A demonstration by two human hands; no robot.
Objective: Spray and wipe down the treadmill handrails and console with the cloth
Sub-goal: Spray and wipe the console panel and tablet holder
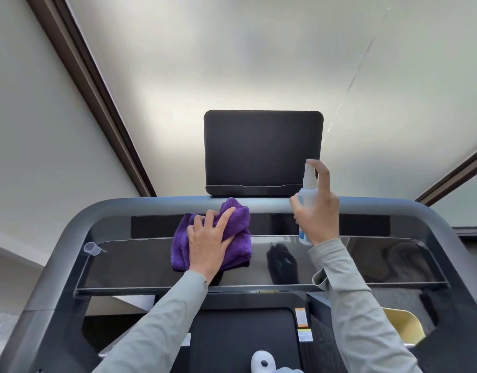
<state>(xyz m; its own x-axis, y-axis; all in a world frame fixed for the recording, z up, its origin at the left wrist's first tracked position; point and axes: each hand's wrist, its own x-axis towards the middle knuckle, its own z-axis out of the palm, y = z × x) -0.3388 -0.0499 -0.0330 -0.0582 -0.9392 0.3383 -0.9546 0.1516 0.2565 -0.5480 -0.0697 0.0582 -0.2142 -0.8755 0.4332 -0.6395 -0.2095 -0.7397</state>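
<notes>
Grey-sleeved, our left hand (209, 238) presses the bunched purple cloth (232, 232) against the treadmill console (140, 259) (below the dark screen (261, 149)) to wipe, while our right hand (316, 208) grips the spray bottle (307, 195), forefinger on its nozzle, ready to spray.

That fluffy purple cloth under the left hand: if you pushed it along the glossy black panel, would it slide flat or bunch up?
Probably bunch up somewhat: the fluffy purple cloth already lies in soft folds and looks limp. It likely glides easily, since the glossy black console panel looks smooth and reflective. The left hand, pressing on top with spread fingers, should keep it from slipping away.
</notes>
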